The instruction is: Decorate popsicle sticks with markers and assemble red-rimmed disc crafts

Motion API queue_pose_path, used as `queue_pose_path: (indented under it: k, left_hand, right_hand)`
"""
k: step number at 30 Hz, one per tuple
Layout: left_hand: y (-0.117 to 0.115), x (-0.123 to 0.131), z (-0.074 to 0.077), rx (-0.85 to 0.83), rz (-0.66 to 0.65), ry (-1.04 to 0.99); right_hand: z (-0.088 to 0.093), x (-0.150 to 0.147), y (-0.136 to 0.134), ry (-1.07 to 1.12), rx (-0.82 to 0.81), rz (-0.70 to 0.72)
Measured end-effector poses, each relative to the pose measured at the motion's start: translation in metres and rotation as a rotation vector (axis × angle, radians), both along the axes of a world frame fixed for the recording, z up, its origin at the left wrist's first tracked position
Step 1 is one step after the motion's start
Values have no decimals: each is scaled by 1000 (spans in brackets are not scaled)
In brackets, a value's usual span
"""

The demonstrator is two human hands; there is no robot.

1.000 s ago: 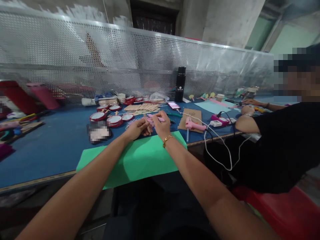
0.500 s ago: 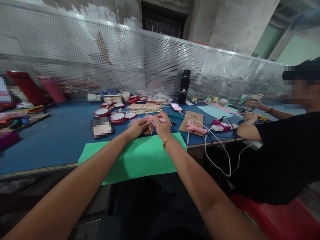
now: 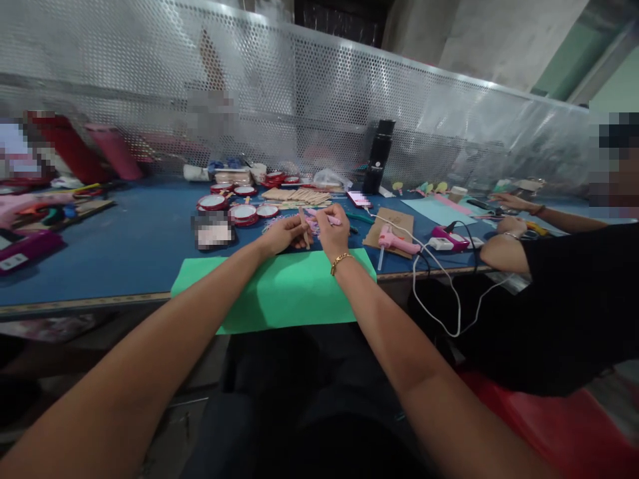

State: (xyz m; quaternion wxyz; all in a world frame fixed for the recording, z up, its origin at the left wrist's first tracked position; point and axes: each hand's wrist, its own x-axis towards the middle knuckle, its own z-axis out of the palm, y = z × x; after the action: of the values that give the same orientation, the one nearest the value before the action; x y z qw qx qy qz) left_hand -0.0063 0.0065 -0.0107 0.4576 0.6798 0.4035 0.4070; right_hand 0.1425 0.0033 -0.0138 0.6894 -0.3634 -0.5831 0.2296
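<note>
Grips barely moved since the earlier frame.
Left grip (image 3: pixel 285 234) pinches upright wooden stick (image 3: pixel 302 223); right grip (image 3: pixel 333 231) holds pink pen (image 3: pixel 327 219) just right of it.

Even, moderately bright overhead light; glare on mesh screen (image 3: pixel 299 100). Soft shadows on green sheet (image 3: pixel 284 293). Wide-angle stretch at edges, forearms bulge. Slight blur throughout, several pixelated patches.

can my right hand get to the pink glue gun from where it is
Probably yes: the glue gun lies just right of the right hand with nothing between, though its fingers grip a pink pen.
</note>
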Motion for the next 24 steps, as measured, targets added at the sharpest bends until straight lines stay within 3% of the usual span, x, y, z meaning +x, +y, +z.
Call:
queue_pose_path:
  k: [24]
  left_hand:
    - [3, 0, -1, -5, 24, 0]
  right_hand:
    - [-3, 4, 6, -34, -12, -22]
